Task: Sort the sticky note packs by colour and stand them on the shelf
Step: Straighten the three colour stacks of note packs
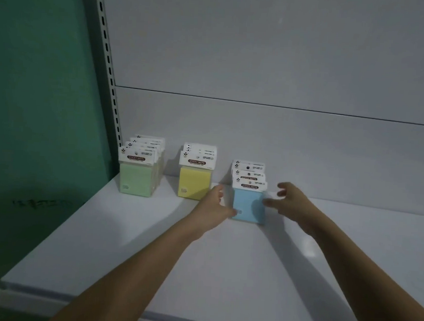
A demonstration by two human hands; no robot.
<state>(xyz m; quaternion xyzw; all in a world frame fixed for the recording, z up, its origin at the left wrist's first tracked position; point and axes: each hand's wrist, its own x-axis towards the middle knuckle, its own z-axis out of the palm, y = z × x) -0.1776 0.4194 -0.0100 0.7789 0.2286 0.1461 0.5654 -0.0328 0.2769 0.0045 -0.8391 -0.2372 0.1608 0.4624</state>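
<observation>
Three upright rows of sticky note packs stand near the back of the white shelf (150, 256): green packs (135, 178) at the left, yellow packs (194, 184) in the middle, blue packs (247, 207) at the right. Each pack has a white header card. My left hand (214, 206) is at the left side of the front blue pack, fingers touching its lower left edge. My right hand (290, 202) is at the pack's right side, fingers spread, thumb tip near its right edge. Neither hand lifts a pack.
A grey back panel (261, 64) rises behind the shelf. A slotted metal upright (107, 62) runs along the left, with a green wall (36, 100) beyond it. The shelf's front edge (48, 296) is near the bottom left.
</observation>
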